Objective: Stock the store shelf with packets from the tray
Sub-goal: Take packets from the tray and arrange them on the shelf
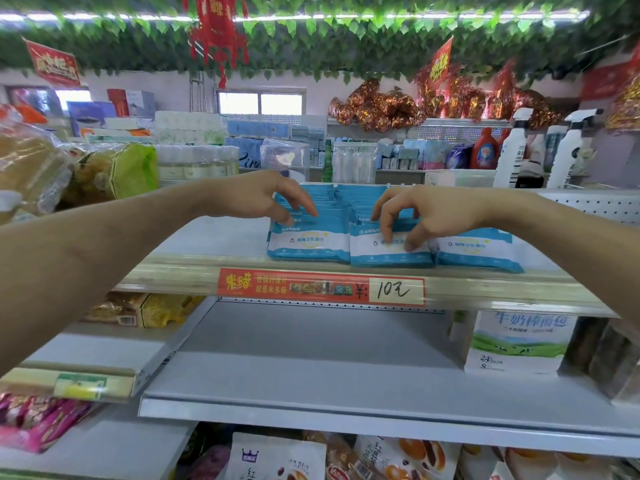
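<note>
Here, loose-fingered left hand [263, 195] and right hand [427, 209] touch packets [308, 245] above "10元" tag [394, 291].

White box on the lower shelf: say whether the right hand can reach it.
Probably yes: the white box stands uncovered with nothing before it, but the right hand, on the packets above, must first come back round the shelf edge.

Both arms out fwd; L grip [263, 199] fingers drooped loose, R grip [426, 216] fingers bent down (thumb splayed).
</note>
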